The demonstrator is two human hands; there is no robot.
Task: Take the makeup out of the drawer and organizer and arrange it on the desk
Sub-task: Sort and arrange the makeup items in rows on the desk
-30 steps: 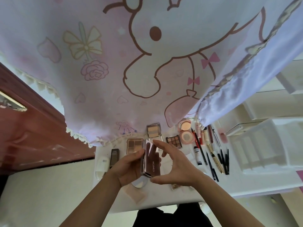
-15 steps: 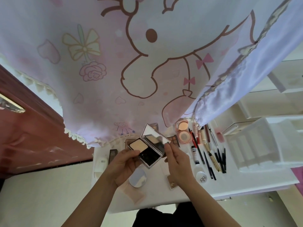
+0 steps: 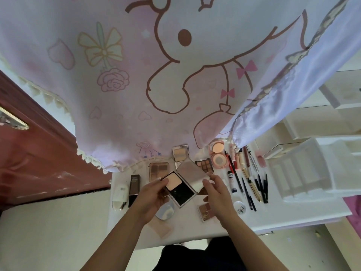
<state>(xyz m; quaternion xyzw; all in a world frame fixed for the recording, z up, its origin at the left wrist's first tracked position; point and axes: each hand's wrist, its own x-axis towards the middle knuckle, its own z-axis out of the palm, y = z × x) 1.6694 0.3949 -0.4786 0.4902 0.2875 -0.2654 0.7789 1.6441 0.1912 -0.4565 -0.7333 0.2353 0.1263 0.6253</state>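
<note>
Head view: the pink cartoon curtain (image 3: 175, 75) hangs over the far half of your white worktop (image 3: 293, 218), and its lace hem reaches the back row of makeup. The white organizer (image 3: 304, 173) fills the worktop's right end, close to that edge. Bare surface shows along the near edge, in front of the organizer and under your wrists. Your 2 hands are apart, both clamped on the open compact (image 3: 182, 194), which is held above the middle of the worktop. Your left hand (image 3: 150, 200) grips the base with the thumb by the powder pan, and your right hand (image 3: 216, 190) pinches a corner of the lid. Pencils (image 3: 261, 184) lie in a row between your right hand and the organizer. A brown palette (image 3: 158, 170) sits just behind the compact, and 2 tubes (image 3: 134, 184) lie near the left edge.
</note>
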